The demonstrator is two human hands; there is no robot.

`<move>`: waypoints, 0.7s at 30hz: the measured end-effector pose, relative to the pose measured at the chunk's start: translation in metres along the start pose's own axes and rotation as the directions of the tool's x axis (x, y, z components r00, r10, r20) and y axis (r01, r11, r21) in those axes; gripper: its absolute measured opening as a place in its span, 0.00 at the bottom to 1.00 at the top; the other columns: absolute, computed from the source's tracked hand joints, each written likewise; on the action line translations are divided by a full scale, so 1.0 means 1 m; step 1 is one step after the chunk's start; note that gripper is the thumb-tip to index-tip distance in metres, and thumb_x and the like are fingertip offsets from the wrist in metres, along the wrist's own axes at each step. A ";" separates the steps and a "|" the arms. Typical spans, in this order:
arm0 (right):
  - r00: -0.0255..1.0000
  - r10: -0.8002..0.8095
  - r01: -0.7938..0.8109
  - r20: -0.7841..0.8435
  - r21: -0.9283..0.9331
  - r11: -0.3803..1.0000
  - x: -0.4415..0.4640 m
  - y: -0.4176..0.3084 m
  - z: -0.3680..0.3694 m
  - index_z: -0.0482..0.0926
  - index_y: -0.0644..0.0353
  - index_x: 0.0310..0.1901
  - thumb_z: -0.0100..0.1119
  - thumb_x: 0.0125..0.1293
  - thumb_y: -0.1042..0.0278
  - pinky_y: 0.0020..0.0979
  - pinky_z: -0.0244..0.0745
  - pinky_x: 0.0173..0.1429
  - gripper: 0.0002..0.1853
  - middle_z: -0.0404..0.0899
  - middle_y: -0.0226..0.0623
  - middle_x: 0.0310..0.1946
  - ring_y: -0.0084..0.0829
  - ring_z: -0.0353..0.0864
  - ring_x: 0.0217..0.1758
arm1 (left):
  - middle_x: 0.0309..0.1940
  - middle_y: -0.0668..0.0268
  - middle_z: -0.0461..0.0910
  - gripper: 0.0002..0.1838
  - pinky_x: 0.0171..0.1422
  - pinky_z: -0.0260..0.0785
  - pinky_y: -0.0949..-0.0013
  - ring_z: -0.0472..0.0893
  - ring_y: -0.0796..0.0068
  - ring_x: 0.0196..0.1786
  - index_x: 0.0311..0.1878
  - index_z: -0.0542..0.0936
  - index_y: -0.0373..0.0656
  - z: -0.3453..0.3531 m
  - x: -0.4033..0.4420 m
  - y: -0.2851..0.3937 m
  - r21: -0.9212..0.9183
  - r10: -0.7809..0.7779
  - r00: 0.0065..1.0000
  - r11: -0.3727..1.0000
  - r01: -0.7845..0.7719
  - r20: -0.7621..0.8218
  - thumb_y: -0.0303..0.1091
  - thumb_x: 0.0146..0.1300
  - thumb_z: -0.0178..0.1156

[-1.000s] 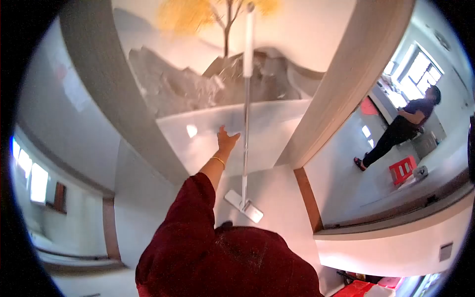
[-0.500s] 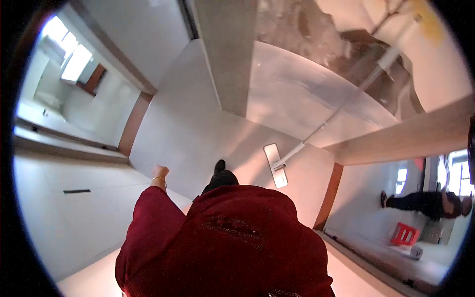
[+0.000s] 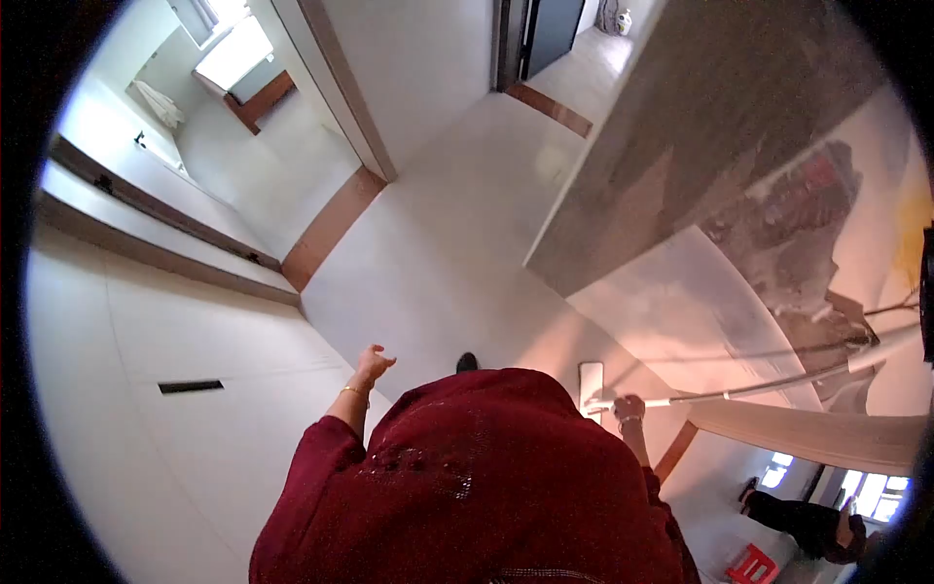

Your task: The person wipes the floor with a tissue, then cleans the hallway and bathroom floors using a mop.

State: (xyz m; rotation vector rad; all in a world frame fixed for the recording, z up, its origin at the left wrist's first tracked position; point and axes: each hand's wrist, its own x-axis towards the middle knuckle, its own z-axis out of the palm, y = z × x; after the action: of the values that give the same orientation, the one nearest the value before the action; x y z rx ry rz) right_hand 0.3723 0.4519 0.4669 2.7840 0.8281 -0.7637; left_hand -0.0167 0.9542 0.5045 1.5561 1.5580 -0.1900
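A: Where's the mop (image 3: 592,380)?
B: Seen at right, pole overlapped by R hand (image 3: 630,409); fingers curled, grip can't be told.
A: L hand (image 3: 374,364)?
B: Held out at left, w/ fingers & thumb parted.

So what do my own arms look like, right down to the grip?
You're wearing dark red sleeves that stop short of the wrists. The left grip is an ungloved hand, with a thin gold-coloured bracelet at the wrist. The right grip is ungloved too; a pale band there is too small to identify.
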 end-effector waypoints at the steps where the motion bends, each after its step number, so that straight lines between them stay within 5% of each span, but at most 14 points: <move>1: 0.996 -0.001 0.012 -0.088 0.123 0.992 0.030 -0.032 -0.016 0.79 0.60 0.27 0.53 0.49 0.62 0.34 0.71 0.34 0.11 0.76 0.39 0.20 0.36 0.75 0.27 | 0.40 0.56 0.76 0.28 0.47 0.69 0.67 0.76 0.64 0.43 0.46 0.72 0.39 -0.015 0.007 0.007 0.008 0.006 1.000 1.000 -0.006 -0.003 0.39 0.40 0.69; 4: 0.955 0.014 0.127 -0.296 0.455 0.882 0.115 -0.113 -0.050 0.77 0.64 0.30 0.57 0.42 0.62 0.37 0.71 0.35 0.15 0.76 0.42 0.21 0.40 0.75 0.26 | 0.37 0.55 0.76 0.27 0.46 0.70 0.67 0.76 0.65 0.41 0.46 0.72 0.37 -0.046 0.045 0.014 -0.005 0.052 0.996 0.999 -0.052 -0.066 0.37 0.42 0.68; 6: 0.895 -0.094 0.304 -0.436 0.441 0.845 0.147 -0.176 -0.093 0.76 0.64 0.30 0.60 0.36 0.64 0.39 0.71 0.40 0.17 0.76 0.40 0.24 0.40 0.74 0.31 | 0.38 0.57 0.76 0.26 0.46 0.69 0.67 0.75 0.66 0.42 0.47 0.72 0.38 -0.062 0.064 0.026 -0.035 0.082 0.993 0.996 -0.085 -0.088 0.36 0.43 0.67; 8: 0.757 -0.330 0.514 -0.564 0.203 0.834 0.162 -0.241 -0.163 0.75 0.62 0.26 0.59 0.36 0.65 0.39 0.69 0.43 0.13 0.75 0.39 0.26 0.41 0.71 0.37 | 0.40 0.56 0.75 0.26 0.46 0.69 0.67 0.75 0.66 0.43 0.48 0.72 0.39 -0.071 0.073 0.054 -0.145 0.065 0.996 0.987 -0.072 -0.058 0.35 0.44 0.66; 9: 0.765 -0.329 0.541 -0.554 0.274 0.795 0.174 -0.262 -0.182 0.74 0.62 0.25 0.59 0.36 0.65 0.38 0.68 0.43 0.12 0.74 0.39 0.26 0.41 0.71 0.38 | 0.41 0.56 0.75 0.26 0.46 0.69 0.66 0.74 0.66 0.44 0.48 0.72 0.39 -0.072 0.075 0.071 -0.200 0.058 0.997 0.978 -0.065 -0.042 0.35 0.44 0.66; 12: 0.851 -0.231 0.486 -0.471 0.542 0.685 0.217 -0.317 -0.226 0.74 0.61 0.23 0.60 0.38 0.66 0.35 0.68 0.46 0.10 0.74 0.38 0.28 0.40 0.71 0.40 | 0.44 0.59 0.72 0.27 0.46 0.67 0.68 0.73 0.69 0.43 0.52 0.68 0.39 -0.071 0.097 0.108 -0.255 0.097 0.995 0.963 -0.086 0.033 0.36 0.48 0.64; 17: 0.821 -0.220 0.508 -0.527 0.498 0.703 0.261 -0.373 -0.299 0.74 0.61 0.24 0.60 0.40 0.66 0.34 0.67 0.49 0.10 0.73 0.41 0.31 0.41 0.70 0.43 | 0.46 0.58 0.72 0.27 0.50 0.66 0.66 0.72 0.67 0.48 0.51 0.70 0.42 -0.082 0.147 0.145 -0.278 0.053 0.998 0.960 -0.042 0.033 0.35 0.46 0.65; 21: 0.844 -0.228 0.483 -0.486 0.505 0.715 0.336 -0.392 -0.316 0.75 0.61 0.26 0.59 0.40 0.66 0.36 0.67 0.47 0.10 0.73 0.41 0.29 0.43 0.70 0.42 | 0.26 0.62 0.75 0.24 0.39 0.68 0.70 0.74 0.73 0.35 0.46 0.71 0.37 -0.110 0.214 0.096 -0.148 -0.113 0.993 0.982 0.117 0.031 0.37 0.46 0.66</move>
State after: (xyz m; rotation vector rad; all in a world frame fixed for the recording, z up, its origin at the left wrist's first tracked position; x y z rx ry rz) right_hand 0.5369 1.0245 0.5737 3.4864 1.4783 -0.6038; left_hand 0.0560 1.2007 0.4719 1.3445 1.6077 -0.1507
